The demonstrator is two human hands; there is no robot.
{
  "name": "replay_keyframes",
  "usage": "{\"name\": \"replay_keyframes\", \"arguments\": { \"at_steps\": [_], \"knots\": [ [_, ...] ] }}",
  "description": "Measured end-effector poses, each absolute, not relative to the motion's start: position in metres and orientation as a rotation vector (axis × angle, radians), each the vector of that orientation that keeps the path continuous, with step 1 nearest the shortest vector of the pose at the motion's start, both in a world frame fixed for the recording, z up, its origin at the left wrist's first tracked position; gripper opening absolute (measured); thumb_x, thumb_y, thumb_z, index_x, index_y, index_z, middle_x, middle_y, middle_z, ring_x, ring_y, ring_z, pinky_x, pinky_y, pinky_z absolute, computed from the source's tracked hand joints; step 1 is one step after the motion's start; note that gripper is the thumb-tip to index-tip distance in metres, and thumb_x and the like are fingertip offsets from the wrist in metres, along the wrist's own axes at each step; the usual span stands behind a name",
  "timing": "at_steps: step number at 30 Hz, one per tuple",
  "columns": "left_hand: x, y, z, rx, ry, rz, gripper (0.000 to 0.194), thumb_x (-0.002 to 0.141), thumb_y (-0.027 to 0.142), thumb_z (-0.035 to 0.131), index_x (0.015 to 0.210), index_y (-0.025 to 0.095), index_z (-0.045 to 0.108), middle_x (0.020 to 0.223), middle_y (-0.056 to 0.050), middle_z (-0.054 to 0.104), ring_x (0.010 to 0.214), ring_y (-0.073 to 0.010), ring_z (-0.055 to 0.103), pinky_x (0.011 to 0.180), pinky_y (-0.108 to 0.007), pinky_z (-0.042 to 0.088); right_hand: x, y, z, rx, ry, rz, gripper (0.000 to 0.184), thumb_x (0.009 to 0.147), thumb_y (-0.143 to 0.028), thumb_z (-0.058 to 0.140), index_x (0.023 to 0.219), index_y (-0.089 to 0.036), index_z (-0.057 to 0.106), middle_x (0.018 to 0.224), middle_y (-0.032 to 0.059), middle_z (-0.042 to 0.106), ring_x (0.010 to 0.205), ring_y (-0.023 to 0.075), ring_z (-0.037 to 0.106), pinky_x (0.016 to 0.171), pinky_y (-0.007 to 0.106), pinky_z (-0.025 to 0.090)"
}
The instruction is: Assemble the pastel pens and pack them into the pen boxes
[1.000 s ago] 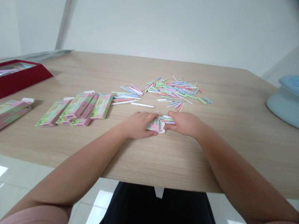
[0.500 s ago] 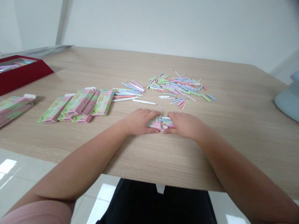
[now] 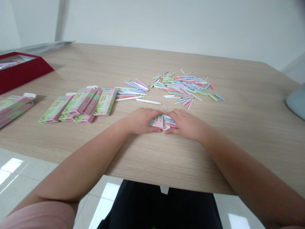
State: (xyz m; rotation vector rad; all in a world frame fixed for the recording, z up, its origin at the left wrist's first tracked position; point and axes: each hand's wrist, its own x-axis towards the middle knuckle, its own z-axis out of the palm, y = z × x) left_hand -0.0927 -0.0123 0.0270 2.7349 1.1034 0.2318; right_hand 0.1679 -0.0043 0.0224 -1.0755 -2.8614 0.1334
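Observation:
My left hand [image 3: 143,121] is wrapped round a small pink and green carton [image 3: 157,121] lying on the table, its open end facing right. In my right hand [image 3: 187,124] is a bunch of pastel pens [image 3: 169,122], blue, purple and coral, with their left ends at the carton's mouth. The fingers of my right hand cover the other ends of the pens. How far the pens reach into the carton, I cannot tell. Just beyond my hands lies a tiny purple piece [image 3: 165,107].
Loose pens and caps [image 3: 183,84] are scattered farther back. A group of pens [image 3: 132,92] lies left of them. Several pink and green cartons [image 3: 81,101] stand at the left, with more cartons [image 3: 14,108] beyond. A red box [image 3: 26,71] holds pens. A blue-grey object [image 3: 297,101] is at right.
My right hand has shifted slightly left with the pens, closer to the carton. My left hand still holds the carton. The camera view has tilted a little.

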Motion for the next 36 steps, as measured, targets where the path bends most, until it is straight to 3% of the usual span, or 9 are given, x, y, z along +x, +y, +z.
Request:
{"name": "replay_keyframes", "arguments": {
  "at_steps": [4, 9, 13, 22, 25, 30, 36],
  "knots": [
    [-0.092, -0.014, 0.029, 2.73, 1.108, 0.24, 0.072, 0.092, 0.064, 0.063, 0.149, 0.022, 0.05, 0.14, -0.011, 0.065, 0.126, -0.0291, 0.064, 0.106, -0.038, 0.047, 0.184, -0.008, 0.025, -1.107, -2.893, 0.092, 0.073, 0.09, -0.068, 0.063, 0.139, -0.015, 0.057, 0.127, 0.0193, 0.063, 0.114, 0.036, 0.059, 0.098, 0.047, 0.047],
    [-0.09, -0.015, 0.03, 2.732, 1.142, 0.22, 0.072, 0.092, 0.064, 0.063, 0.149, 0.022, 0.05, 0.14, -0.011, 0.065, 0.126, -0.0291, 0.064, 0.107, -0.039, 0.046, 0.209, -0.015, 0.018, -1.113, -2.86, -0.01, 0.047, 0.103, -0.051, 0.048, 0.131, -0.016, 0.063, 0.118, 0.0173, 0.065, 0.109, 0.0325, 0.06, 0.096, 0.045, 0.046],
    [-0.089, -0.015, 0.03, 2.731, 1.148, 0.2, 0.073, 0.092, 0.064, 0.063, 0.15, 0.023, 0.049, 0.142, -0.01, 0.064, 0.127, -0.0291, 0.063, 0.108, -0.039, 0.045, 0.223, -0.016, 0.009, -1.121, -2.823, -0.088, 0.034, 0.104, -0.036, 0.046, 0.118, -0.013, 0.067, 0.11, 0.0176, 0.067, 0.103, 0.0314, 0.06, 0.093, 0.044, 0.046],
    [-0.086, -0.012, 0.029, 2.722, 1.125, 0.176, 0.068, 0.092, 0.059, 0.064, 0.149, 0.023, 0.051, 0.143, -0.011, 0.064, 0.13, -0.029, 0.061, 0.111, -0.041, 0.044, 0.227, -0.017, 0.011, -1.146, -2.87, -0.081, 0.03, 0.105, -0.033, 0.044, 0.108, -0.014, 0.066, 0.105, 0.0163, 0.067, 0.099, 0.0299, 0.059, 0.09, 0.04, 0.043],
    [-0.082, -0.017, 0.029, 2.769, 1.129, 0.212, 0.066, 0.094, 0.054, 0.061, 0.152, 0.024, 0.048, 0.152, -0.011, 0.056, 0.137, -0.0313, 0.055, 0.115, -0.044, 0.041, 0.227, -0.019, 0.012, -1.176, -2.886, -0.142, 0.028, 0.105, -0.032, 0.044, 0.106, -0.014, 0.066, 0.104, 0.0165, 0.066, 0.097, 0.0302, 0.059, 0.087, 0.041, 0.042],
    [-0.068, -0.027, 0.028, 2.847, 1.122, 0.216, 0.046, 0.098, 0.038, 0.053, 0.142, 0.028, 0.058, 0.157, -0.01, 0.049, 0.14, -0.0323, 0.052, 0.114, -0.05, 0.04, 0.225, -0.02, 0.014, -1.191, -2.928, -0.245, 0.026, 0.104, -0.028, 0.046, 0.102, -0.013, 0.067, 0.098, 0.0167, 0.067, 0.092, 0.0309, 0.06, 0.083, 0.041, 0.042],
    [-0.062, -0.028, 0.026, 2.825, 1.054, 0.232, 0.026, 0.1, 0.031, 0.052, 0.12, 0.027, 0.069, 0.158, -0.009, 0.047, 0.14, -0.0316, 0.051, 0.113, -0.051, 0.042, 0.224, -0.02, 0.021, -1.294, -2.929, -0.182, 0.022, 0.101, -0.027, 0.05, 0.097, -0.014, 0.066, 0.096, 0.0159, 0.069, 0.09, 0.0301, 0.064, 0.079, 0.039, 0.043]
  ]
}}
